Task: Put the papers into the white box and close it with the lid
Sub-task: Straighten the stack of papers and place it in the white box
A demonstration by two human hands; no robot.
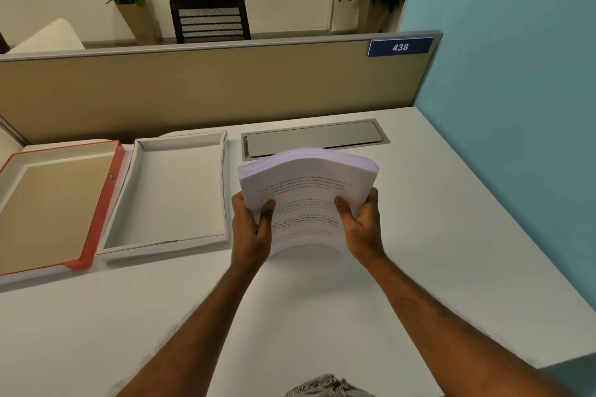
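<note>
A thick stack of printed papers [306,184] is lifted above the white desk, bowed upward in the middle. My left hand [250,229] grips its left edge and my right hand [361,226] grips its right edge, thumbs on top. The white box [222,190] lies open and empty just left of the papers. The red-edged lid [103,203] lies upside down to the left of the box, touching its side.
A grey cable-hatch cover [314,137] is set into the white desk [435,235] behind the papers. A beige partition [193,90] runs along the back and a blue wall [516,106] stands at the right. A black chair [209,19] and plants stand beyond.
</note>
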